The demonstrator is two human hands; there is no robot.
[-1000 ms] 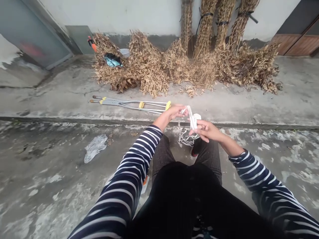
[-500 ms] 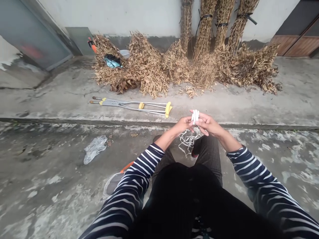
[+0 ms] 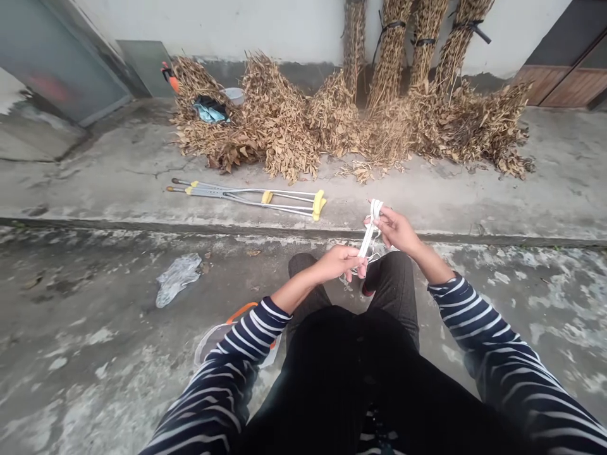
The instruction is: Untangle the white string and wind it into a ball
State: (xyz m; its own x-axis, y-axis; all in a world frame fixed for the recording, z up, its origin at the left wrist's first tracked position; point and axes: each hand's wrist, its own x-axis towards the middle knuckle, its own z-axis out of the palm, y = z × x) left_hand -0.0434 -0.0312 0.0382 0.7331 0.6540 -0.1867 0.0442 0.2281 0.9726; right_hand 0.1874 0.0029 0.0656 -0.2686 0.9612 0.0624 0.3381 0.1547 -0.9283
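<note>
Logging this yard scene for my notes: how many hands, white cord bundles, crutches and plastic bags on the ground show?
Hands: 2, left hand and right hand
White cord: 1
Crutches: 2
Plastic bag: 1
Total: 6

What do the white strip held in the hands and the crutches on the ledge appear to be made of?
White strip: flat, matte white band, likely woven plastic or cloth tape; it hangs limp between the left hand and the right hand. Crutches: thin silvery tubes with a dull shine, probably aluminium, with yellow pads, perhaps foam or rubber.
</note>
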